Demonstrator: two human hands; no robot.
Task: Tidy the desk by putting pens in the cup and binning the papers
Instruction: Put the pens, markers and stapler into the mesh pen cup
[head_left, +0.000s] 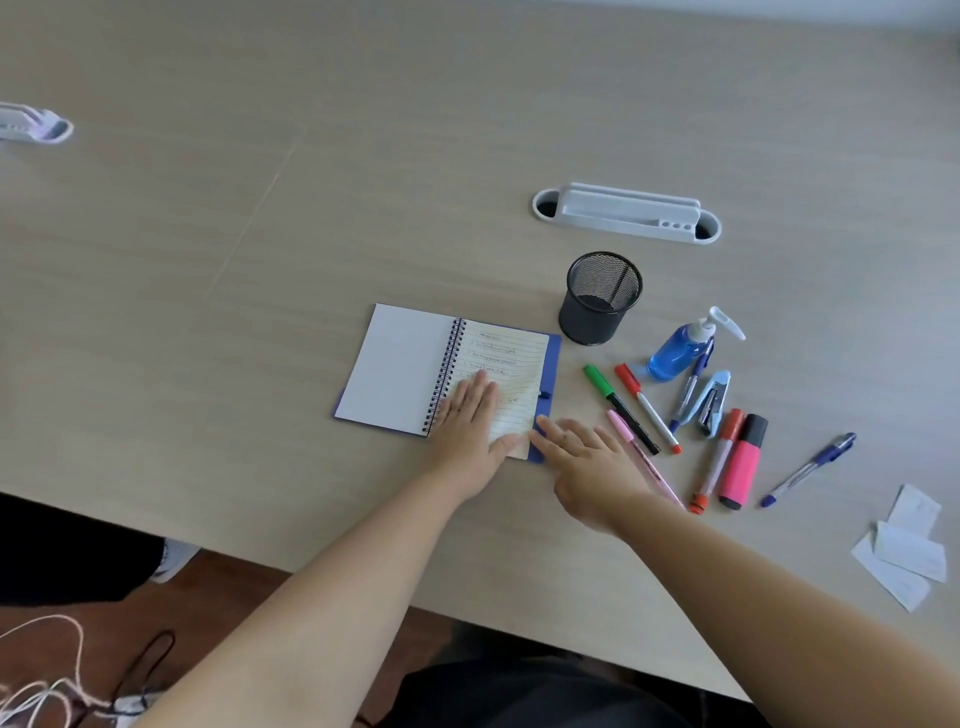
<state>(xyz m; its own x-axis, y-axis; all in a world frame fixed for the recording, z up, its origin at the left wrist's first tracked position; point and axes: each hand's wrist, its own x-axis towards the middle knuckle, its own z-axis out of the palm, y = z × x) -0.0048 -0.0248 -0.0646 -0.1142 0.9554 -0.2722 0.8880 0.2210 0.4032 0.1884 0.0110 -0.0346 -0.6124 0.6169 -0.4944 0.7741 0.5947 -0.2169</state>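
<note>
An open spiral notebook (400, 364) with a blue cover lies in the middle of the desk. My left hand (470, 421) rests flat on its lined, written page, fingers spread. My right hand (582, 457) is open beside the notebook's lower right corner, fingertips touching the page edge. A black mesh cup (600, 299) stands just right of the notebook with one dark pen leaning inside. Right of my hands lie a green marker (618, 408), a red-capped pen (647, 408), a pink pen (644, 457), a red marker (719, 457), a pink highlighter (743, 460) and two blue pens (808, 470). White paper slips (906, 553) lie at far right.
A blue sanitiser pump bottle (680, 348) and a light blue stapler (711, 400) lie among the pens. A grey cable-port tray (626, 213) sits behind the cup, another at far left (34, 124). The desk's front edge runs under my forearms; cords lie on the floor below.
</note>
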